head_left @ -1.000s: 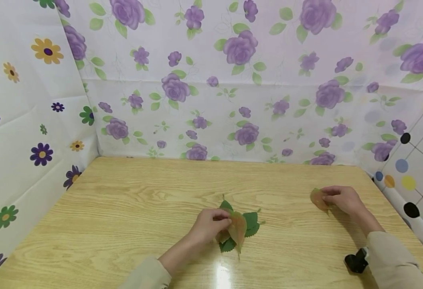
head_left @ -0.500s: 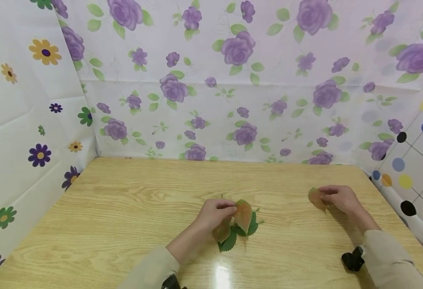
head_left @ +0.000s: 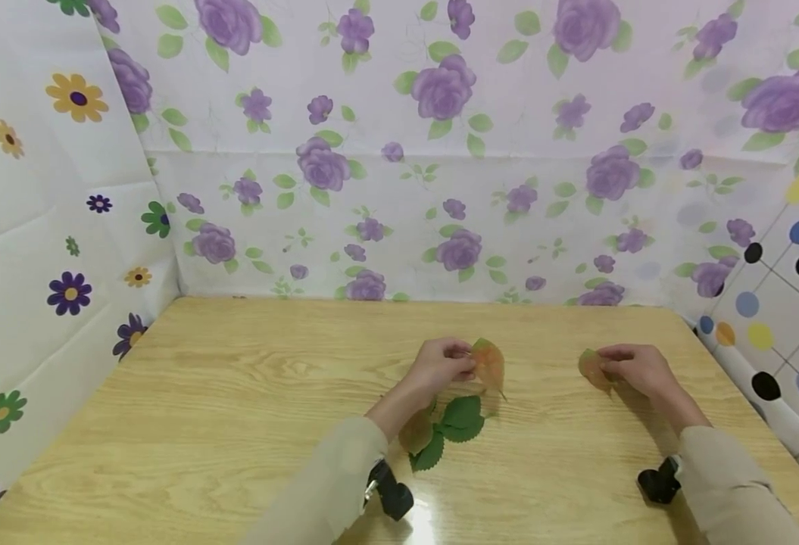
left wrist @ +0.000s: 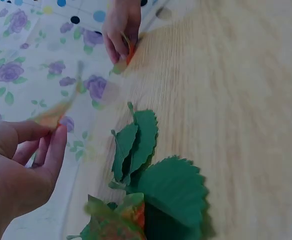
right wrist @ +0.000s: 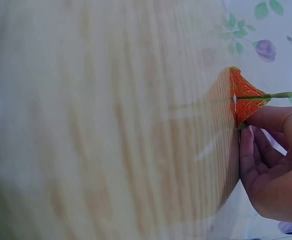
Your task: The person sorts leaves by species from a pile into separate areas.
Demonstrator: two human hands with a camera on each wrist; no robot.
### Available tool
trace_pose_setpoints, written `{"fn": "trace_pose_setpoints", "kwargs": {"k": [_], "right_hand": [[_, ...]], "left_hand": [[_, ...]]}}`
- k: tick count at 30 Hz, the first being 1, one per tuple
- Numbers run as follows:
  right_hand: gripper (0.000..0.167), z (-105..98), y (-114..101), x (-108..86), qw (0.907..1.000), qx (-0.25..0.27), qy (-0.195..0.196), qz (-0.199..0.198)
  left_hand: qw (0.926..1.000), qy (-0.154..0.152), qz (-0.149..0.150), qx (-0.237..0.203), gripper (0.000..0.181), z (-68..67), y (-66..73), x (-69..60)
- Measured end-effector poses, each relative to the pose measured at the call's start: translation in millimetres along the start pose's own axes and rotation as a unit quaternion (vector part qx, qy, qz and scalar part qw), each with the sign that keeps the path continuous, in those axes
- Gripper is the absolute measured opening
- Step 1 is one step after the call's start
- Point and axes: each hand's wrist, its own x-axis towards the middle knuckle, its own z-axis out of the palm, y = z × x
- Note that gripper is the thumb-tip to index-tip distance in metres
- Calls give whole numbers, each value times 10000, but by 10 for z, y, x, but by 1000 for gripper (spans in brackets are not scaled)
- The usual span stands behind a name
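Observation:
Near the table's middle, my left hand (head_left: pixel 440 365) pinches an orange-green artificial leaf (head_left: pixel 489 365) by its edge between thumb and fingers, held above the wood. Below that hand lies a loose cluster of dark green leaves (head_left: pixel 462 418) with toothed edges, and another orange-green leaf (head_left: pixel 416 433) overlaps them. The left wrist view shows the green leaves (left wrist: pixel 173 187) close up. Over on the right, my right hand (head_left: pixel 641 369) pinches a second orange leaf (head_left: pixel 593 369) at the tabletop. In the right wrist view this leaf (right wrist: pixel 246 97) shows yellow veins and a green stem.
The wood-grain table (head_left: pixel 249 393) is bordered by a purple-flowered cloth (head_left: pixel 399 197) behind, a flowered cloth (head_left: pixel 24 250) at left and a dotted cloth (head_left: pixel 791 325) at right. Black wrist devices (head_left: pixel 660 481) sit by both sleeves.
My left hand has lifted its orange-green leaf off the green cluster and carried it away and to the right. The right hand stays nearly still with its leaf.

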Motion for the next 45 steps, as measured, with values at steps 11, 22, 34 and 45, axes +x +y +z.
{"fn": "trace_pose_setpoints", "kwargs": {"k": [11,22,34,45], "right_hand": [[43,55,-16,14,9999,78,-85,-24],[42,20,7,-1,9999,35,-148,-1],[39,20,30,-3,10000,35,-75,-10],[41,42,-33,23,10000,42,-59,4]], "left_hand": [[9999,73,128,33,16,319,56,286],[9983,-74,299,489,10,518,-68,379],[9914,376,178,1244,17,809,-178,571],[9696,723,649,2245,16,1096,-184,664]]}}
